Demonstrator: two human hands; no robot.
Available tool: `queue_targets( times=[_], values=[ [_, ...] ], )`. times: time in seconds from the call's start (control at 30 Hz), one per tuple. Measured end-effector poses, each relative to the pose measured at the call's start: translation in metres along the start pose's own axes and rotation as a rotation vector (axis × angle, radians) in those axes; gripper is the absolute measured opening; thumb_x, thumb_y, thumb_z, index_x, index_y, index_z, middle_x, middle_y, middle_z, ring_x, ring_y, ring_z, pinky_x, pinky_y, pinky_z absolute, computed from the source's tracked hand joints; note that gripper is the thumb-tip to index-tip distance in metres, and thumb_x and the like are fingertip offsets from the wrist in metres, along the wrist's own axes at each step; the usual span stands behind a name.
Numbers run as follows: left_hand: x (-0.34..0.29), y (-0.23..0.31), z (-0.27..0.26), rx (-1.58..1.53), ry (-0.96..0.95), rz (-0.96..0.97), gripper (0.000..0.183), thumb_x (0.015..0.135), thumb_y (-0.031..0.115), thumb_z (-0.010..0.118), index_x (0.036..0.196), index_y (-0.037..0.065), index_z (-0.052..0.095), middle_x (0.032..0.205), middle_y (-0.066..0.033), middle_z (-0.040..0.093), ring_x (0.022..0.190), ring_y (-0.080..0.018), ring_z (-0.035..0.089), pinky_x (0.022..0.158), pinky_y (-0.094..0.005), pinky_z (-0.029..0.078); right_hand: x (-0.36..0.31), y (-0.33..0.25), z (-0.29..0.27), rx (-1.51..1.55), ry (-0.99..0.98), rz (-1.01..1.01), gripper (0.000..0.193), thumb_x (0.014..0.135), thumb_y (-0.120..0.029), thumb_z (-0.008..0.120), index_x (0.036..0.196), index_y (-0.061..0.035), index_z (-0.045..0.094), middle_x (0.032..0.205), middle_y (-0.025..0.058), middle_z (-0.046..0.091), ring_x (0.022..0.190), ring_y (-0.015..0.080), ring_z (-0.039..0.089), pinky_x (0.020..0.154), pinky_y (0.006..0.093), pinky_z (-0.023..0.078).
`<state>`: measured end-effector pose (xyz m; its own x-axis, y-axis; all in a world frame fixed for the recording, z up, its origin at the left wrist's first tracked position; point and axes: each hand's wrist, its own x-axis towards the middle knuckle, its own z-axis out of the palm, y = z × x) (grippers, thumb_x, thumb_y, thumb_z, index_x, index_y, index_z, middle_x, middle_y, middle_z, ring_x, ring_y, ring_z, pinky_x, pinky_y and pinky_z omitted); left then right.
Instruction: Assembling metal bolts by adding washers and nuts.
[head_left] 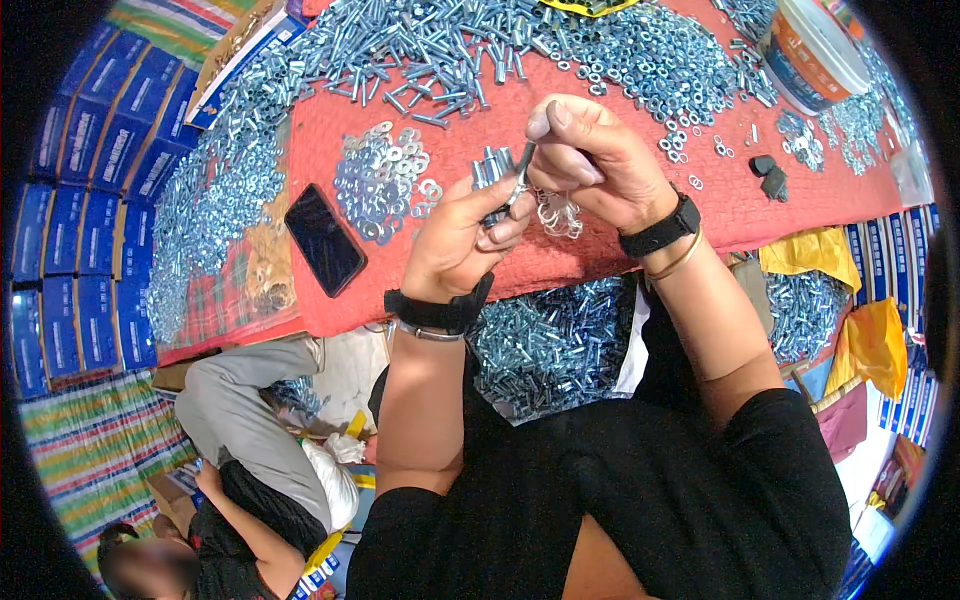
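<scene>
My left hand is closed around several silver bolts, whose shafts stick up beside its thumb. One more bolt stands between my two hands, its lower end at the left thumb and fingertips. At its upper end my right hand is closed in a pinch; whether a small part sits in those fingertips is hidden. Below the right fingers lies a small heap of thin metal rings on the red cloth. Flat washers are heaped to the left of my left hand.
Loose bolts and nuts cover the far side. A black phone lies at left, a white bucket far right. Bolts fill a container below the edge. Blue boxes stand left; another person sits lower left.
</scene>
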<state>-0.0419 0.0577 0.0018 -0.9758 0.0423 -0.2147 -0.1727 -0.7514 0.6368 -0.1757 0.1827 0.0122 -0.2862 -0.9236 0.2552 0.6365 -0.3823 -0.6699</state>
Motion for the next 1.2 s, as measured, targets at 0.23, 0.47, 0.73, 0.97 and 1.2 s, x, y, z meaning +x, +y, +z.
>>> queue_targets(
  times=[0.23,0.47,0.73,0.97,1.2],
  values=[
    [-0.006,0.006,0.003,0.048,0.072,-0.027,0.016,0.097,0.016,0.044,0.087,0.004,0.045,0.066,-0.0004,0.045,0.043,-0.0019,0.034,0.039,-0.0158,0.026,0.000,0.000,0.000,-0.003,0.046,0.039,0.025,0.094,-0.025,0.051,0.093,-0.0028,0.063,0.047,-0.0060,0.034,0.043,0.0044,0.026,0.047,0.0215,0.027],
    [-0.012,0.008,0.002,0.110,0.074,-0.043,0.021,0.096,0.018,0.046,0.081,0.004,0.045,0.062,0.0011,0.043,0.041,-0.0019,0.032,0.038,-0.0166,0.025,-0.002,-0.003,0.004,-0.064,0.015,0.114,0.025,0.094,-0.026,0.050,0.089,-0.0046,0.061,0.047,-0.0060,0.034,0.043,0.0051,0.026,0.049,0.0232,0.026],
    [-0.008,0.005,-0.009,0.179,0.104,0.051,0.011,0.091,0.013,0.053,0.098,0.004,0.051,0.070,-0.0027,0.053,0.046,-0.0030,0.039,0.037,-0.0152,0.028,-0.006,0.006,0.003,-0.123,0.048,0.027,0.023,0.092,-0.023,0.054,0.094,-0.0015,0.061,0.053,-0.0071,0.039,0.045,0.0020,0.030,0.048,0.0190,0.027],
    [-0.012,0.012,0.011,0.477,0.334,0.192,0.013,0.090,0.014,0.056,0.094,0.002,0.055,0.071,-0.0008,0.056,0.050,-0.0049,0.043,0.041,-0.0158,0.029,-0.004,-0.007,-0.004,-0.117,-0.054,-0.016,0.026,0.091,-0.027,0.056,0.090,-0.0008,0.060,0.088,0.0097,0.063,0.076,0.0134,0.059,0.068,0.0237,0.046],
    [0.008,-0.003,0.009,0.350,0.236,0.214,0.013,0.091,0.014,0.055,0.085,0.003,0.056,0.070,-0.0032,0.058,0.053,-0.0069,0.049,0.043,-0.0173,0.034,-0.025,-0.021,-0.020,-0.084,-0.031,-0.136,0.023,0.092,-0.024,0.054,0.089,-0.0022,0.061,0.090,0.0094,0.063,0.084,0.0167,0.059,0.076,0.0274,0.047]
  ],
)
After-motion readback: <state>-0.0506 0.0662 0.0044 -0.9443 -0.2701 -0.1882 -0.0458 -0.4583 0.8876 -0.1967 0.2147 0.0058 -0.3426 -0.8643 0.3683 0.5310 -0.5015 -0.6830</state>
